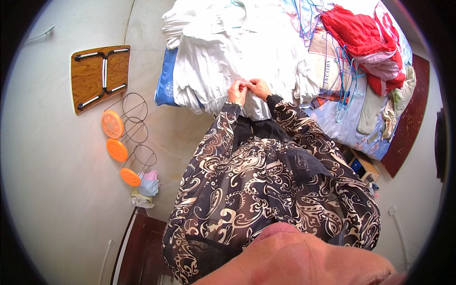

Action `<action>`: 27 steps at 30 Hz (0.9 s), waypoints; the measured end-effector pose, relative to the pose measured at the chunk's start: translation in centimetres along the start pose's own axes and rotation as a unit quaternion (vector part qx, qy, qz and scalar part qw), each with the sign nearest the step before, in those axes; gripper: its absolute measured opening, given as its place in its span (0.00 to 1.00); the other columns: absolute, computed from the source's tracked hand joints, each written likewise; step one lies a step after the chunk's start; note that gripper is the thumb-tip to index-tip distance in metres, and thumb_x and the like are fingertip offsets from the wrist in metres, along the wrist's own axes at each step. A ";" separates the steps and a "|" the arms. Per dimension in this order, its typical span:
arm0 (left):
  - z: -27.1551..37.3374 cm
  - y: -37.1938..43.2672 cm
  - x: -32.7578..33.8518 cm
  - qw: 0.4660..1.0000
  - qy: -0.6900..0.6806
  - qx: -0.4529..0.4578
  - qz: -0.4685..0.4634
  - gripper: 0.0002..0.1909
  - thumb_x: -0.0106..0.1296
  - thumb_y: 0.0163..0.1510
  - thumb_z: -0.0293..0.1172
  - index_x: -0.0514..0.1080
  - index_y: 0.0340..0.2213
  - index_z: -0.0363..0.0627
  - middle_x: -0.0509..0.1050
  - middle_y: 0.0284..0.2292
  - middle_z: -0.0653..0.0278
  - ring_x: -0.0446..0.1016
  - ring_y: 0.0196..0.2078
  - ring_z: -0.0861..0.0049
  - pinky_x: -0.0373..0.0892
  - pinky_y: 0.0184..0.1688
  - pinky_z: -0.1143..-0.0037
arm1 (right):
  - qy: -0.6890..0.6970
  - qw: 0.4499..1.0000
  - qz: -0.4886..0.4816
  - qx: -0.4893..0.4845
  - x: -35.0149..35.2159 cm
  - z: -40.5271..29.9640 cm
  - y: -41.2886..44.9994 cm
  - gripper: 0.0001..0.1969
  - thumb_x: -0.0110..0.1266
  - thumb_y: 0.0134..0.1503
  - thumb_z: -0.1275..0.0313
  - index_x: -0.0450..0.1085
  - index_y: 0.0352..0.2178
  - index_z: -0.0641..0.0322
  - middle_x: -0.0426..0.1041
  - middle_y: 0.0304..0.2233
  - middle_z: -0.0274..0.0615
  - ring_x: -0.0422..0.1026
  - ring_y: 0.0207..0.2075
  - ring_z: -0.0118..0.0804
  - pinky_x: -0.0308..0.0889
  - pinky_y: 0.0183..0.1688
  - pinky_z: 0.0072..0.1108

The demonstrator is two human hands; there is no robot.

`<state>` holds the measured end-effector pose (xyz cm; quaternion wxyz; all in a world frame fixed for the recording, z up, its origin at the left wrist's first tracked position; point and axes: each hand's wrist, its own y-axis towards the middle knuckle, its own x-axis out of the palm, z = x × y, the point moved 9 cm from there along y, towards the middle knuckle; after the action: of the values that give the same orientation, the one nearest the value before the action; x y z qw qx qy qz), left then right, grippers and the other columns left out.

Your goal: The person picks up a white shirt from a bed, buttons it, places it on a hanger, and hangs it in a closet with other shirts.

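A white button-up garment (242,60) lies spread over the near part of a bed, its collar towards the far edge. My left hand (237,92) and my right hand (258,88) meet at the garment's front, near its lower part. Thumbs and fingertips of both hands pinch the white cloth close together; whether a button is between them is too small to tell. The garment's lower edge hangs over the bed's side against my dark trousers. To the right of the garment lie blue and purple clothes hangers (343,85).
Red and pink cloth (363,35) is heaped at the bed's far right. A blue pillow (166,78) shows under the garment's left side. Orange-seated stools (112,124) and a folded wooden table (91,76) stand to the left. A dark red bed board (409,121) bounds the right.
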<state>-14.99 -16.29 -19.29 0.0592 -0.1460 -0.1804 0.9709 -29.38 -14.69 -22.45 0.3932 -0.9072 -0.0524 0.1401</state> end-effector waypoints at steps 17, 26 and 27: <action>-5.8 0.1 1.3 0.986 -0.021 -0.155 -0.051 0.10 0.56 0.55 0.31 0.77 0.33 0.36 0.80 0.26 0.60 0.78 0.27 0.79 0.73 0.32 0.77 | -0.126 0.982 0.072 -0.120 -0.9 -4.1 -1.2 0.11 0.54 0.57 0.69 0.71 0.28 0.70 0.75 0.20 0.46 0.75 0.23 0.33 0.69 0.29 0.25; -3.9 1.8 1.5 0.981 0.092 -0.136 -0.104 0.12 0.56 0.54 0.35 0.79 0.29 0.37 0.79 0.24 0.61 0.77 0.25 0.78 0.72 0.31 0.75 | -0.190 0.964 0.053 -0.179 -1.6 -6.2 -2.4 0.11 0.56 0.57 0.68 0.71 0.29 0.69 0.75 0.21 0.46 0.74 0.24 0.36 0.68 0.31 0.26; -4.4 1.9 1.3 0.981 0.092 -0.135 -0.101 0.12 0.56 0.54 0.35 0.79 0.29 0.37 0.79 0.24 0.61 0.77 0.25 0.78 0.72 0.31 0.75 | -0.132 0.978 0.045 -0.155 -1.5 -5.5 -2.2 0.12 0.57 0.57 0.67 0.71 0.32 0.69 0.75 0.23 0.42 0.73 0.26 0.33 0.68 0.32 0.25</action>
<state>-14.97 -16.42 -24.23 0.1526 -0.2229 -0.3178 0.9089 -29.11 -17.36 -16.94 0.2312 -0.9320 -0.0843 0.2662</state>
